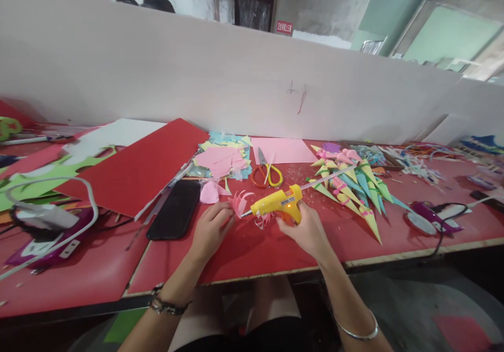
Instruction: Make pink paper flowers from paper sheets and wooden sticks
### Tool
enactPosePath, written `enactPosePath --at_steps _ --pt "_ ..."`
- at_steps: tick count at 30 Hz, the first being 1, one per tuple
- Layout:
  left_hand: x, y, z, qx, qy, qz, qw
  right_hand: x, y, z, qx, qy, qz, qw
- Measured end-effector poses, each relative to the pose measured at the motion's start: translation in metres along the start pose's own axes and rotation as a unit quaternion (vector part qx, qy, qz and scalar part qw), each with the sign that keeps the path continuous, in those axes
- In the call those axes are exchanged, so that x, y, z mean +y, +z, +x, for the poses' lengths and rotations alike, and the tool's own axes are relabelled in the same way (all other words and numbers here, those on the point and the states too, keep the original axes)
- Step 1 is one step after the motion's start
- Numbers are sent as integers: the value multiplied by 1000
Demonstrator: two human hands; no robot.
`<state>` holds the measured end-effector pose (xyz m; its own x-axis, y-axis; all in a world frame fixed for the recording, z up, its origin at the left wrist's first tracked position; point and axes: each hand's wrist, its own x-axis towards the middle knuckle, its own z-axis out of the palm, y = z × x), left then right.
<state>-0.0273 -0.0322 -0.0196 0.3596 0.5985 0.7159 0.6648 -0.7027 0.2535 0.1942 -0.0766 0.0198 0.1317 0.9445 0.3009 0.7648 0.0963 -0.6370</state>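
My right hand [305, 228] is wrapped round the handle of a yellow hot glue gun [275, 202] with an orange light lit on its side. A long clear glue stick [328, 176] sticks out of its back. The metal nozzle points left, at a pink fringed paper piece [239, 203]. My left hand [212, 228] pinches that paper piece by its left side, fingers closed. Curly pink paper strips [262, 221] show beneath the gun. Scissors [268, 171] with red and yellow handles lie just behind it.
Paper cones [354, 181] in several colours are heaped at right. A black phone [175, 210] and red card [145, 166] lie at left. Pink and blue paper pieces [222, 160] are piled behind. Power strips [435, 218] with cables sit at both sides. A white partition [236, 79] stands behind.
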Motion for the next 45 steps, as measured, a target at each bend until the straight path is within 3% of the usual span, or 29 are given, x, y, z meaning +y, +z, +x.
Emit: enactPosePath --at_steps 17,45 --pt "1 1 -2 22 21 5 1000 6 7 2 -37 18 -8 999" --pt "2 -1 0 50 2 -25 998 12 8 11 -11 14 -115 993"
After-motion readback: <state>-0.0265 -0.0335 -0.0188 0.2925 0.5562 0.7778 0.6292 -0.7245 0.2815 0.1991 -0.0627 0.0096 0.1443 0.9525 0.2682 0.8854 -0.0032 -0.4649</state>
